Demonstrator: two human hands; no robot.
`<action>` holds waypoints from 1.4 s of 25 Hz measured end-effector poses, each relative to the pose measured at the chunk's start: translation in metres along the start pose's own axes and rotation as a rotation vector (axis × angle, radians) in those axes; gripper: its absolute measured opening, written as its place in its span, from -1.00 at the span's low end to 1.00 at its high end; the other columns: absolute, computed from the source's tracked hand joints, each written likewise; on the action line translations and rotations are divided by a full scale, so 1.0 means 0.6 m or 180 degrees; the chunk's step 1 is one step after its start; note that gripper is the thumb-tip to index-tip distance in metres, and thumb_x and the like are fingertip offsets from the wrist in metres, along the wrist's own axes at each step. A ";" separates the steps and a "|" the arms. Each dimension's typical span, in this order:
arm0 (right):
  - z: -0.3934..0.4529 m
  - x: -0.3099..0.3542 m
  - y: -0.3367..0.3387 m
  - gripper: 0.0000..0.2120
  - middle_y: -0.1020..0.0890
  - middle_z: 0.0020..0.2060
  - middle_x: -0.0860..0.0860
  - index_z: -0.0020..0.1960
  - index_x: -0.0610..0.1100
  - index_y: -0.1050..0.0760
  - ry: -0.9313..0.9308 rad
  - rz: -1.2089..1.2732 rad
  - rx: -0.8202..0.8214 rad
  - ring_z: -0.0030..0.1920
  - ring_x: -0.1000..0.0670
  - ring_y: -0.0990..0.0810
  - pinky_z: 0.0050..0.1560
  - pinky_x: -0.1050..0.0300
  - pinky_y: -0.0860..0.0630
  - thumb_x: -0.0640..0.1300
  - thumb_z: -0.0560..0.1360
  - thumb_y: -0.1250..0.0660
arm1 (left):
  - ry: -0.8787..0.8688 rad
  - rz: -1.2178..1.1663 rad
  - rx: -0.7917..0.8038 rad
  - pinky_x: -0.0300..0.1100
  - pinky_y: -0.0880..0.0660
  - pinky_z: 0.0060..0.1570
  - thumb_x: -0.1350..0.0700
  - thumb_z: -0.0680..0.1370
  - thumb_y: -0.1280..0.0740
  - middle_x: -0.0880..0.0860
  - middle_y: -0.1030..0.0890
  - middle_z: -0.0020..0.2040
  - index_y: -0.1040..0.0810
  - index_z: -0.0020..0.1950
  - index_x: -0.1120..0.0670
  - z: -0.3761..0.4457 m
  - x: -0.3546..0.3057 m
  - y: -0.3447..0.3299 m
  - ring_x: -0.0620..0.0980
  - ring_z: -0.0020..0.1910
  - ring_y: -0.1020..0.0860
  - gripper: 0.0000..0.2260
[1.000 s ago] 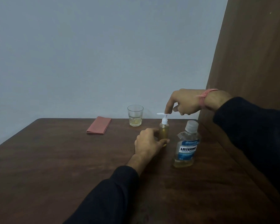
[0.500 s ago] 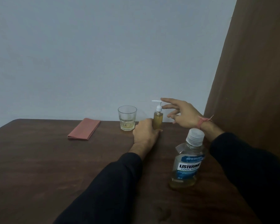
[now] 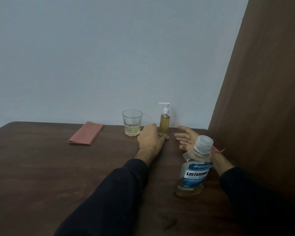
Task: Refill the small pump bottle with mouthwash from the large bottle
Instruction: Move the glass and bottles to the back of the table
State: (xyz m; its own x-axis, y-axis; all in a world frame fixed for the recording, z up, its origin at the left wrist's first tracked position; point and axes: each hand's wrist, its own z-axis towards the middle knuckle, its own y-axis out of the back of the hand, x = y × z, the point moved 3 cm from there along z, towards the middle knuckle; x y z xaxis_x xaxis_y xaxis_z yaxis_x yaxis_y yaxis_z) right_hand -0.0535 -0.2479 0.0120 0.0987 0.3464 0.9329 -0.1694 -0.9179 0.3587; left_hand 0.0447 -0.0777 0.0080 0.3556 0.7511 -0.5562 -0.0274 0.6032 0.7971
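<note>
Two hands are seen on one dark table (image 3: 41, 176), the left hand (image 3: 150, 139) wrapped around the base of one upright small pump bottle (image 3: 164, 124), the right hand (image 3: 187, 138) spread empty beside it, with one capped large bottle (image 3: 193, 169) nearer, one glass (image 3: 132, 122) and one folded cloth (image 3: 86, 133) leftward.

Both arms wear dark long sleeves (image 3: 119, 189), and a thin pink-red thread (image 3: 218, 150) circles the right wrist.

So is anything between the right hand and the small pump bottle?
No, nothing visible. The right hand lies open just right of the pump bottle, with only bare table between. The Listerine bottle stands nearer the camera, outside that gap.
</note>
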 end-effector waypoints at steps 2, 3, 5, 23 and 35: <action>-0.042 -0.002 0.001 -0.49 -0.53 0.49 -0.23 0.63 -0.20 -0.33 -0.0044 0.0162 -0.0091 0.55 -0.23 -0.48 0.49 -0.07 -0.49 -0.38 0.70 -0.26 | -0.0084 -0.0021 0.0065 0.00 -0.64 0.19 -0.21 0.57 -0.63 0.07 -0.75 0.28 -0.66 0.39 0.03 -0.038 0.006 0.019 0.15 0.30 -0.72 -0.49; -0.071 -0.004 0.003 -0.56 -0.62 0.43 -0.15 0.56 -0.15 -0.45 -0.0001 0.0183 -0.0212 0.49 -0.17 -0.56 0.48 -0.12 -0.50 -0.29 0.70 -0.32 | -0.0175 -0.0089 0.0140 0.01 -0.67 0.28 -0.16 0.59 -0.62 0.05 -0.75 0.31 -0.65 0.45 0.02 -0.062 0.010 0.030 0.12 0.32 -0.71 -0.49; -0.141 -0.011 0.005 -0.68 -0.76 0.24 0.04 0.38 -0.04 -0.63 0.0180 0.0010 -0.0294 0.30 0.02 -0.71 0.36 0.00 -0.59 -0.19 0.64 -0.46 | -0.0382 -0.0448 0.0467 -0.01 -0.66 0.39 0.00 0.62 -0.59 -0.03 -0.75 0.32 -0.66 0.50 -0.04 -0.115 0.019 0.051 0.01 0.31 -0.72 -0.56; -0.260 -0.021 0.013 -0.43 -0.61 0.41 -0.01 0.61 0.00 -0.44 -0.0052 -0.0565 -0.0972 -0.11 0.06 -0.65 -0.28 0.22 -0.57 -0.06 0.64 -0.50 | -0.0559 -0.0890 0.1031 0.06 -0.66 0.40 -0.11 0.55 -0.68 -0.18 -0.79 0.20 -0.75 0.34 -0.13 -0.237 -0.061 0.050 -0.15 0.25 -0.71 -0.62; -0.014 -0.063 0.128 -0.44 -0.57 0.52 -0.02 0.61 -0.03 -0.46 0.0017 -0.0238 -0.1480 -0.38 0.05 -0.62 -0.35 0.22 -0.58 -0.21 0.65 -0.48 | -0.0537 -0.0525 0.0689 -0.01 -0.57 0.48 -0.07 0.66 -0.57 -0.16 -0.74 0.41 -0.66 0.51 -0.13 0.000 -0.141 -0.079 -0.07 0.48 -0.64 -0.59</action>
State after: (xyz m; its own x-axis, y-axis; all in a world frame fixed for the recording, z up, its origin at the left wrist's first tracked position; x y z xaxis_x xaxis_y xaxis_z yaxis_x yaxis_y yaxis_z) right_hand -0.0782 -0.3297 0.0045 0.1227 0.4104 0.9036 -0.5834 -0.7067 0.4002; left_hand 0.0161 -0.1697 0.0171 0.4892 0.5820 -0.6496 0.2364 0.6284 0.7411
